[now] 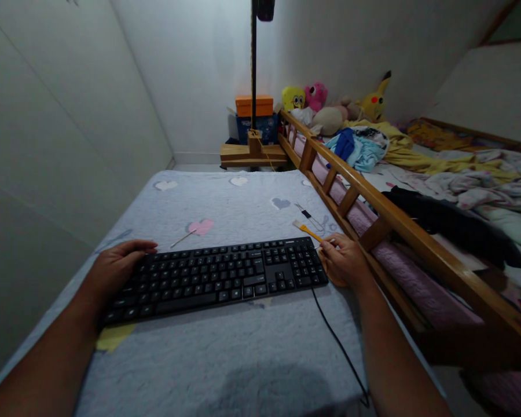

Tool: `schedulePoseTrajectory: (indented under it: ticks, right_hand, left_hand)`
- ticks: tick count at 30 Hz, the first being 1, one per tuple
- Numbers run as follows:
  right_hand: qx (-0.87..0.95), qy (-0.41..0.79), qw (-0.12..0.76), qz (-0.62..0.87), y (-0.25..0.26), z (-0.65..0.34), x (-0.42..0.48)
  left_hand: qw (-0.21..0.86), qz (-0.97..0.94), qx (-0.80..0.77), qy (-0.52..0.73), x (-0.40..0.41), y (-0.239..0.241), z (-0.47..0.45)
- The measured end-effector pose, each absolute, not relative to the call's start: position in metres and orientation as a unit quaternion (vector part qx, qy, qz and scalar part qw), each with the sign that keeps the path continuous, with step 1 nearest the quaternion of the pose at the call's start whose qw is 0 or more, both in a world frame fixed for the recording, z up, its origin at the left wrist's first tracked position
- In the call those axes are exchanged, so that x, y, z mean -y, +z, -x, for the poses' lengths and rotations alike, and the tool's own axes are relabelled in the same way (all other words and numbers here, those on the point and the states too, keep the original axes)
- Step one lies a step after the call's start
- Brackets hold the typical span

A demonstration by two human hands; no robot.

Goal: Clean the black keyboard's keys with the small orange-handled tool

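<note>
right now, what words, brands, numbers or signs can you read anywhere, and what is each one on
Nothing can be read surely enough to quote.
Keyboard, top right corner: a small pale mark, perhaps a brand, too blurred to read.
Keyboard keys: white legends, too small to read with confidence.
Blue box under the orange box: pale markings, too blurred to make out any words.

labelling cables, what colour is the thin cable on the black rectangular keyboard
The thin cable is black, clearest in the head view.
</note>
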State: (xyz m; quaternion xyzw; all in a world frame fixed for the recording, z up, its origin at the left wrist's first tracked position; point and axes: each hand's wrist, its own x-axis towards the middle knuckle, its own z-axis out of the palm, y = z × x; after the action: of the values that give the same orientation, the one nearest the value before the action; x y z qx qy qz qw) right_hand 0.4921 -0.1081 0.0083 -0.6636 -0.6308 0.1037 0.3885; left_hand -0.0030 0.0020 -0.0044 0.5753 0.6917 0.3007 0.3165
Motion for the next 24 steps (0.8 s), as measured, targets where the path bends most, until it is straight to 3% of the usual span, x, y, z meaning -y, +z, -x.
schedulePoseTrajectory:
  ticks: [11,24]
  right_hand:
    - [0.620,0.203,0.347,0.674,0.019,-0.497,0.120]
    - [0.657,0.111,0.344,0.661,0.018,-0.495,0.108]
  left_hand:
    - [0.312,-0.563,-0.698,0.314,-0.002,-0.005,0.001]
    - [0.296,-0.551,-0.720,0.300,0.002,0.009,-0.008]
